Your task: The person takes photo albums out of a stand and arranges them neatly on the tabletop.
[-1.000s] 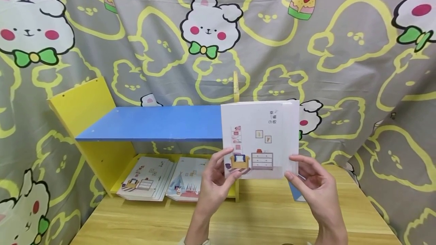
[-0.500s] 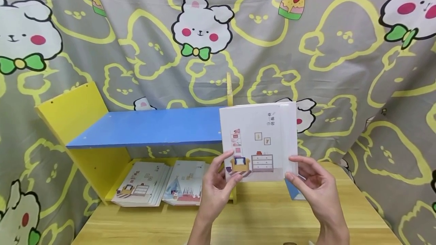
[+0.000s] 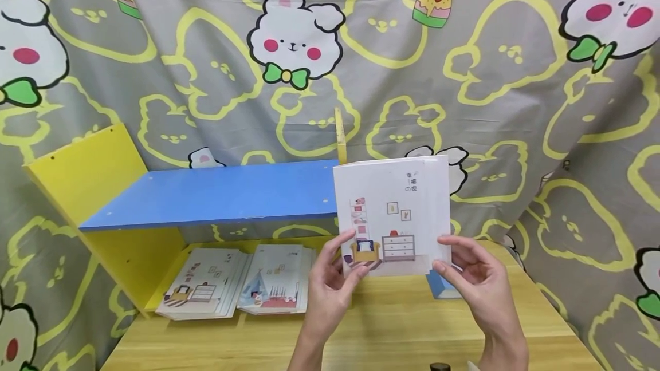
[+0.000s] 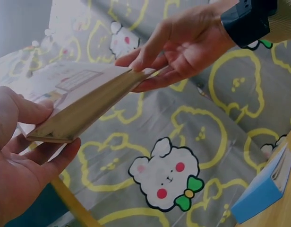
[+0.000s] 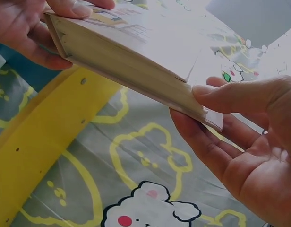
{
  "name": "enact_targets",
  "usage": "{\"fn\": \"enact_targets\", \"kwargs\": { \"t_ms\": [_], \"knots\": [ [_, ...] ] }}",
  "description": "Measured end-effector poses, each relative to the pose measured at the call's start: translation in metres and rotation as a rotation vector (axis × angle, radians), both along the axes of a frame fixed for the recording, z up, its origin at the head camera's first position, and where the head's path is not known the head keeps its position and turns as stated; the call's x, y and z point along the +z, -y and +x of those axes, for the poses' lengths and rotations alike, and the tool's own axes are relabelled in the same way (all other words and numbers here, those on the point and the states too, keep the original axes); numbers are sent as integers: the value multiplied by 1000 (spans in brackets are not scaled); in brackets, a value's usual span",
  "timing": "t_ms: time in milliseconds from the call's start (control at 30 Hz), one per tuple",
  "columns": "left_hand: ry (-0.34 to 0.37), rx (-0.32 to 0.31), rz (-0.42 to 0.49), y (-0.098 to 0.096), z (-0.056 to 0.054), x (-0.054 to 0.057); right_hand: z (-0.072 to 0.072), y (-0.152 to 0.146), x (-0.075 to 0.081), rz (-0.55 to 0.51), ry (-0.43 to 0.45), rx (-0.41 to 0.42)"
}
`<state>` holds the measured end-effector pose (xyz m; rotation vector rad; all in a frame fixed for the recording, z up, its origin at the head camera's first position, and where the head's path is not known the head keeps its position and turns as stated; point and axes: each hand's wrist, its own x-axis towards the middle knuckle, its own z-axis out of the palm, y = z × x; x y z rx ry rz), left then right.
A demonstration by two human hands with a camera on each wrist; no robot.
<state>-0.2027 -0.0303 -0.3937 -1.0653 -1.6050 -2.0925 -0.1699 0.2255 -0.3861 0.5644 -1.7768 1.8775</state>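
Two hands share one thick white book (image 3: 389,188): the left hand (image 3: 328,279) pinches its lower left corner and the right hand (image 3: 478,285) its lower right, thumbs and fingers bent about the edges. Gripping this low leaves most of the cover in sight, and support at both corners probably keeps it level. It is held up above the wooden table (image 3: 397,331), in front of the right end of the shelf's blue board (image 3: 216,194). Beneath that board, the armchair books (image 3: 198,285) and the tent books (image 3: 273,279) lie sloped side by side, perhaps so their covers face outward. A blue-sided thing (image 4: 262,189) rests on the table. Compared with a second ago, the shelf sits further left in the head view, suggesting a turned head; the grip looks unchanged, while more of a dark round thing (image 3: 440,367) shows at the bottom edge
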Motion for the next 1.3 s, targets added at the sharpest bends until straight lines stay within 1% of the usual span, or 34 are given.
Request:
{"fn": "enact_targets", "kwargs": {
  "t_ms": [167,267,433,567,700,733,900,967,1133,1200,1300],
  "knots": [
    [-76,-5,-20,-1,-2,-1,0,-4,-5,-54,-45,35],
    [-92,-16,-30,-2,-2,-1,0,-6,-6,-78,-67,51],
    [-80,-19,-37,-5,-2,-1,0,-10,-5,-60,-73,55],
    [-63,-12,-35,-6,-2,0,-2,-11,-5,-71,-80,62],
    [-70,-8,-31,-7,-3,-1,-1,-10,-6,-72,-74,57],
    [-71,-7,-29,-6,-3,-1,-1,-10,-6,-76,-77,67],
    [-69,29,-39,-6,-3,-3,0,-10,-9,-57,-20,27],
    [-43,45,-48,-6,-2,-4,1,-10,-9,-47,-15,16],
    [27,52,-66,-9,0,-5,1,-15,-10,-76,-82,106],
    [35,52,-68,-10,0,-6,1,-17,-10,-86,-94,129],
    [27,54,-66,-12,-1,-7,1,-19,-10,-79,-86,108]
  ]
}}
